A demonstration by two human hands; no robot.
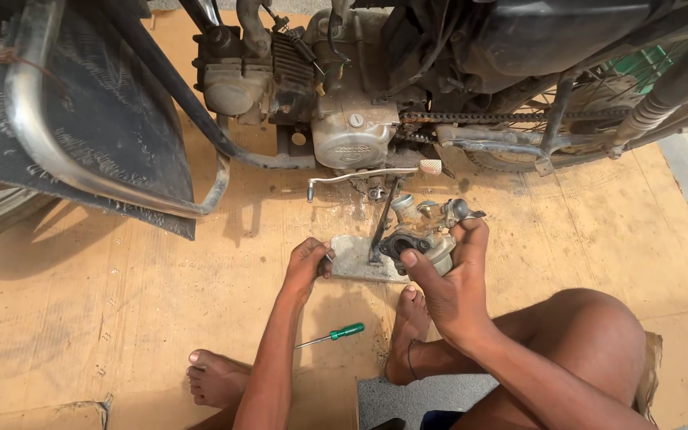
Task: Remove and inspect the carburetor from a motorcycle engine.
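Across the top of the frame: motorcycle [360,95] propped on its side stand [382,227], stand foot on a flat stone slab [356,259] at centre. Risky if the slab gets nudged; could tip the whole bike toward the bare feet below. Cardboard floor [105,302] underneath, likely to swallow small dropped parts. Just right of centre: carburetor [424,231], gripped in the right hand [451,291], fingers curled tight around the body; might slip and crack on the slab. Left hand [306,267] closed at the slab's left edge, possibly pinching something small, cannot tell what. Lower centre: green-handled screwdriver [332,335], loose, easy to tread on.
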